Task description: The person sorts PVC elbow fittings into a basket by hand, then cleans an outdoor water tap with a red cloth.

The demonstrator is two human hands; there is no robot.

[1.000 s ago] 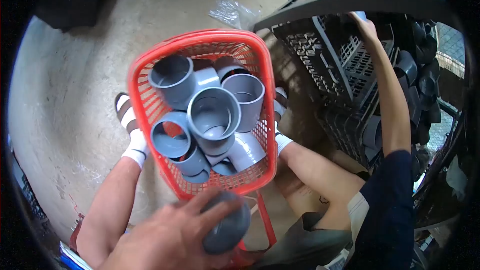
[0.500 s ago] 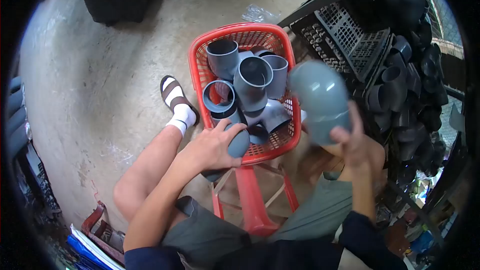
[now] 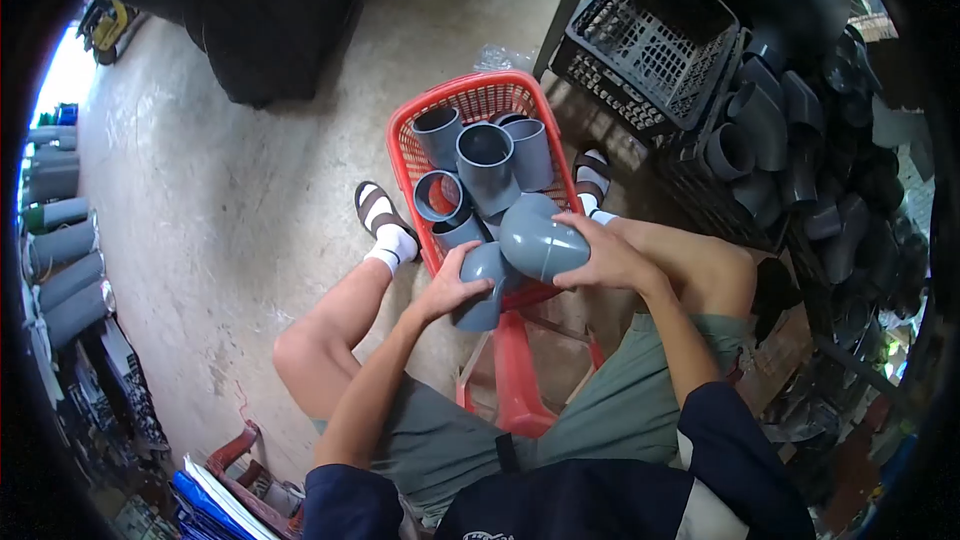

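My left hand (image 3: 446,285) is closed around a smaller grey pipe elbow (image 3: 478,302) at the near rim of the red basket (image 3: 408,100). In my right hand (image 3: 612,258) is a larger, glossy grey pipe elbow (image 3: 543,240), its rounded back facing up. The two elbows sit side by side, seemingly touching, over the basket's near end. Several grey pipe fittings (image 3: 484,168) fill the basket, many with open ends upward. Beneath it, a red plastic stool (image 3: 517,370) stands between my legs.
Black plastic crates (image 3: 640,30) stand at the upper right, beside a heap of dark grey fittings (image 3: 765,125). Grey pipes (image 3: 70,285) line the left edge. A dark cover (image 3: 270,30) hangs at the top, and crumpled clear plastic (image 3: 503,58) lies behind the basket.
My right hand has brought the larger elbow left, from beside the basket to over its near end. My left hand still holds the smaller elbow, now turned differently. The view has shifted.
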